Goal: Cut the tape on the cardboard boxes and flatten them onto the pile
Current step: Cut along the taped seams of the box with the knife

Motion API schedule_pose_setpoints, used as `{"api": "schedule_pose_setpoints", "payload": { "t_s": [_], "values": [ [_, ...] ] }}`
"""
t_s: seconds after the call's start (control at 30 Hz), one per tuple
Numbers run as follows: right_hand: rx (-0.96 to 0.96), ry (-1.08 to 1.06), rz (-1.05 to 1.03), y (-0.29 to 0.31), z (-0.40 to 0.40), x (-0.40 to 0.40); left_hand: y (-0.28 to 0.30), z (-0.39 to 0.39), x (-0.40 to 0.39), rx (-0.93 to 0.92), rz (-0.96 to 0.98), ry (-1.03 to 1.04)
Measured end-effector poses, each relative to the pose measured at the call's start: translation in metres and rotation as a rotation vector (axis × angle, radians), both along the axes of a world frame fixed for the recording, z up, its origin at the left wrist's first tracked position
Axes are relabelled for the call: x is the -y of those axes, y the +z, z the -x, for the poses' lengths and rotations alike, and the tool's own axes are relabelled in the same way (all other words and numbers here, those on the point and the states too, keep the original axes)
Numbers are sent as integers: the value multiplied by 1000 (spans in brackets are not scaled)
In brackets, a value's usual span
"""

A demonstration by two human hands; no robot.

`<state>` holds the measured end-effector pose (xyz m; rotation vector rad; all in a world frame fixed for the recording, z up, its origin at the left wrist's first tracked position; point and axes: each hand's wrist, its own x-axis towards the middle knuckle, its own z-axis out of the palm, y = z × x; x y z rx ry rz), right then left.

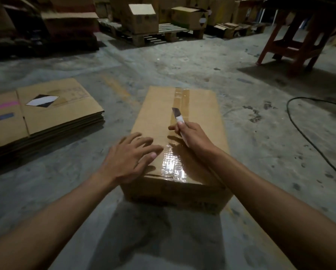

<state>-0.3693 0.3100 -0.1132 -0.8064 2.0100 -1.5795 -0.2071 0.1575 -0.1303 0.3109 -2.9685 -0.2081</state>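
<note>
Steadying the cardboard box (159, 121) comes first: the left hand (132, 158) lies flat on the lid with fingers spread, holding nothing, just left of the tape (179, 106), and it should sit clear of the blade's path. The right hand (192, 133) is closed around a utility knife (178, 116), blade tip pointing up and away, raised over the middle of the seam. To cut well, I judge the blade should go in shallow and run straight along the seam, away from the body. The box sits on the concrete floor (241, 106) directly ahead, its long axis and tape strip running away from the person. The pile of flattened boxes (52, 114) lies to the left, well apart
</note>
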Motion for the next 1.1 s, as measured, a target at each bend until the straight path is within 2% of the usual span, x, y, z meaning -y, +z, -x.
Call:
{"api": "schedule_pose_setpoints", "payload": {
  "t_s": [0.07, 0.1, 0.13, 0.2, 0.23, 0.3, 0.4, 0.47, 0.53, 0.63, 0.73, 0.77, 0.8, 0.9, 1.0, 1.03, 1.1],
  "values": [
    [200, -5, 120, 0, -11, -2, -1, -3, 16, -71, 102, 73],
    [273, 14, 144, 2, -19, -2, -3, -4, 22, -122, 121, 190],
    [328, 42, 165, 3, -27, 0, -6, -6, 25, -163, 76, 361],
    [354, 99, 141, 6, -36, -4, -11, -3, 12, -234, -212, 735],
    [288, 136, 84, 9, -37, -8, -13, 1, -2, -282, -388, 878],
    [-12, 135, -50, 16, -28, -15, -16, 8, -37, -384, -621, 1002],
    [-300, -32, -123, 16, -1, -25, -14, 24, -84, -508, -938, 1030],
    [-387, -127, -190, 6, 12, -31, -11, 36, -97, -597, -1091, 1010],
    [-300, -139, -172, -4, 15, -31, -16, 46, -89, -658, -1070, 1025],
    [-59, -121, -39, 0, -8, -22, -22, 46, -49, -616, -886, 1027],
    [314, -20, 62, 8, -34, -17, -15, 40, 10, -476, -865, 767],
    [356, 59, 44, 6, -39, -18, -11, 36, 28, -420, -858, 696],
    [346, 115, -7, 10, -42, -19, -8, 32, 41, -382, -836, 661],
    [-143, 87, -150, 19, -27, -21, -6, 22, 52, -288, -725, 678],
    [-495, 5, -177, 16, 2, -24, -6, 5, 15, -93, -590, 711],
    [-563, -20, -221, 9, 8, -26, -5, -3, -2, -47, -568, 717],
    [-533, -75, -231, -4, 10, -28, -7, -16, -27, -42, -523, 716]
  ]
}}
